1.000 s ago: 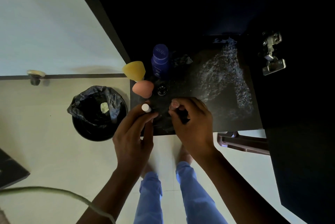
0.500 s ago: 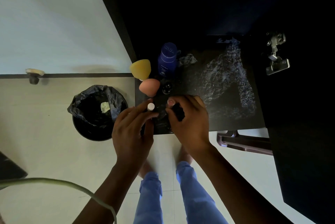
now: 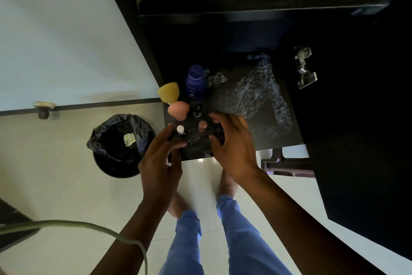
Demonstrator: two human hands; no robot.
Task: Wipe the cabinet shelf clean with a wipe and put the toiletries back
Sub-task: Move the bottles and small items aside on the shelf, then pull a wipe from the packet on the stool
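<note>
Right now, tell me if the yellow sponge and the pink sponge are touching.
Cannot tell. In the head view the yellow sponge and the pink sponge overlap at their edges, but the steep angle hides whether they meet or one sits behind.

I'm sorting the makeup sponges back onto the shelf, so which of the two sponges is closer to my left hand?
The pink sponge. It sits just beyond the left hand, near the white-capped bottle, while the yellow sponge stands farther back beside the blue bottle.

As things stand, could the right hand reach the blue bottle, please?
Probably yes: the blue bottle stands upright just beyond the right hand, with only a small dark bottle low between them, though the hand seems occupied.
</note>
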